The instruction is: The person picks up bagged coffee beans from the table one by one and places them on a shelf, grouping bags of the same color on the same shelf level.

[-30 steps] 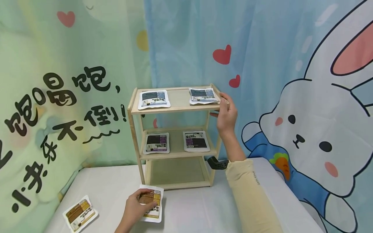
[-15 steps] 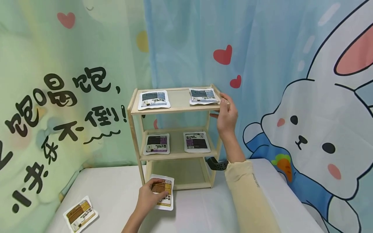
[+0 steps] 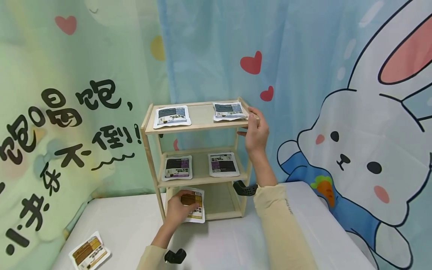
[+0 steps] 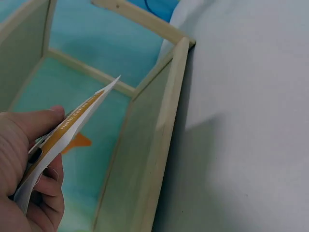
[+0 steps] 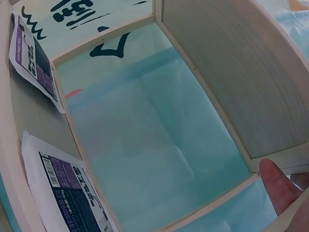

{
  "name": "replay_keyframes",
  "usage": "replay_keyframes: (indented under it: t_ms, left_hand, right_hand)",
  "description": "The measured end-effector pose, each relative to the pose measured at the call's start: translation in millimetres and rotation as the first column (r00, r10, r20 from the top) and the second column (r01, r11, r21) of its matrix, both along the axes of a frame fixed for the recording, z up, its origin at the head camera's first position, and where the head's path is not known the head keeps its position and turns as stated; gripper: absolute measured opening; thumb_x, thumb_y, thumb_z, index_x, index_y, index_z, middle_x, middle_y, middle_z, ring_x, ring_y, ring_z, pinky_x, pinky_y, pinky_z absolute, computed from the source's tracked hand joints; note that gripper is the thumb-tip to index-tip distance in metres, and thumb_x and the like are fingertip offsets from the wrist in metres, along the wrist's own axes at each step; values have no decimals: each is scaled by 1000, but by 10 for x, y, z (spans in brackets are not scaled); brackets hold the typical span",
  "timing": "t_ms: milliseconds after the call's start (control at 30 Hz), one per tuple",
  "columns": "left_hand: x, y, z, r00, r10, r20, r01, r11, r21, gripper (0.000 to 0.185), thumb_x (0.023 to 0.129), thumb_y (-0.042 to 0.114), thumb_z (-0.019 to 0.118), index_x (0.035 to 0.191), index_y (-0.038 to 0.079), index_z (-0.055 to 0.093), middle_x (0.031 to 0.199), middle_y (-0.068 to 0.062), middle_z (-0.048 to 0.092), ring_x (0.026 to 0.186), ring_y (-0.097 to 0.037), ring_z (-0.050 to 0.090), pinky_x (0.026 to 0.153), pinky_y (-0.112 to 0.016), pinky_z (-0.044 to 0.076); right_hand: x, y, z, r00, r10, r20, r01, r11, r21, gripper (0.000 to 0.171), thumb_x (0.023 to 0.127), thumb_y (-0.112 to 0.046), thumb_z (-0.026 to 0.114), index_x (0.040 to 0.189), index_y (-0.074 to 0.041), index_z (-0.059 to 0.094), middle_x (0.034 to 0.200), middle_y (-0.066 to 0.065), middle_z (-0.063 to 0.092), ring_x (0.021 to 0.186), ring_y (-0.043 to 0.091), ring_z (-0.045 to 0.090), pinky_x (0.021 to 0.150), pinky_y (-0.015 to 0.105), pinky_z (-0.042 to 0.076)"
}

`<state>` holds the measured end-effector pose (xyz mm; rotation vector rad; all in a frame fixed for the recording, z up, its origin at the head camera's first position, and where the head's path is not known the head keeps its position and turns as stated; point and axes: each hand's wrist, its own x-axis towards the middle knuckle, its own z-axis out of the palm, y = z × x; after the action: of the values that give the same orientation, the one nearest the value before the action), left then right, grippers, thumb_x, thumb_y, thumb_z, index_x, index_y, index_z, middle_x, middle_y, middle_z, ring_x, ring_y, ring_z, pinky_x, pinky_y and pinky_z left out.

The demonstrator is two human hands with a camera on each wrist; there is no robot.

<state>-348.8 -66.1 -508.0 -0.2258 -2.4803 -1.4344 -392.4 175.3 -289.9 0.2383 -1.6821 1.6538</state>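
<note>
My left hand [image 3: 177, 209] pinches a white coffee sachet [image 3: 199, 213] with a brown and yellow label, thumb on its face. The sachet overlaps the front left of the bottom shelf [image 3: 221, 198]; in the left wrist view its edge [image 4: 72, 123] stands tilted in front of the wooden rack [image 4: 166, 125]. With my right hand [image 3: 258, 131] I grip the right end of the rack's top shelf [image 3: 201, 112]. The right wrist view shows a fingertip [image 5: 277, 183] at that shelf's corner.
Two blue-labelled sachets, left [image 3: 172, 116] and right [image 3: 230, 111], lie on the top shelf. The middle shelf bears two purple-labelled ones, left [image 3: 177, 167] and right [image 3: 222, 164]. Another brown sachet [image 3: 90, 253] lies on the white tabletop [image 3: 125, 213]. A printed curtain [image 3: 206, 45] hangs behind.
My left hand has carried the brown sachet from the tabletop in front of the rack up to the bottom shelf's front left. My right hand keeps its grip on the rack.
</note>
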Motion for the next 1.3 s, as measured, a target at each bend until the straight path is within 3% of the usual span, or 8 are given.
replay_keyframes:
  t_ms: [133,333,567,767,867,933,1067,1300]
  left_hand:
    - [-137,12,-1,999,38,19,-38,999,36,44,75,20,84,113,6,67,108,-16,65,98,-32,60,83,-48,48]
    - [-302,-24,-35,994,82,76,-89,992,94,41,77,20,82,114,8,67,116,-17,62,110,-35,56,92,-52,42]
    - [-426,-45,-110,993,71,93,-81,991,108,41,79,20,81,115,6,66,120,-19,60,114,-37,53,96,-53,39]
    - [-421,-9,-196,987,73,140,-87,992,95,41,79,19,81,114,6,65,120,-20,59,112,-37,53,95,-52,41]
    - [-402,-7,-248,984,78,160,-89,994,66,41,79,19,81,114,5,64,119,-20,59,111,-37,54,94,-52,41]
    - [-394,-17,-274,982,86,168,-95,994,45,42,79,19,81,115,5,64,119,-21,60,109,-36,54,93,-51,42]
    - [-402,-51,-313,983,67,168,-75,996,44,44,79,18,80,117,4,63,116,-22,60,106,-36,56,90,-50,44]
    - [-419,-85,-391,984,42,174,-50,998,41,44,79,14,80,116,0,61,116,-23,59,105,-37,55,91,-51,43]
  right_hand:
    - [2,14,60,1000,1,-18,-1,1000,9,42,103,-29,38,135,-7,56,116,21,57,86,29,63,58,22,53]
    - [9,35,162,999,11,-49,-10,1000,22,42,102,-28,38,134,-7,56,111,20,57,80,26,62,58,24,54]
    - [15,57,190,999,5,-53,-3,999,37,41,103,-24,38,134,-5,56,109,23,57,76,28,61,56,22,52]
    - [135,52,191,1000,1,-7,-1,999,43,40,103,-16,37,135,1,53,114,29,54,81,40,59,56,28,54]
    - [270,6,221,1000,-9,18,8,999,47,39,102,-13,36,134,3,53,110,25,55,79,34,59,58,33,55]
    - [344,-32,244,1000,-10,24,8,998,54,39,102,-12,36,134,5,52,99,22,55,71,24,57,59,34,55]
    - [389,-74,260,1000,15,1,-15,999,51,39,102,-11,36,133,6,52,89,11,51,65,12,53,59,32,55]
    - [381,-77,221,999,44,-13,-43,998,48,39,103,-11,36,133,7,52,71,2,41,55,12,47,59,40,55]
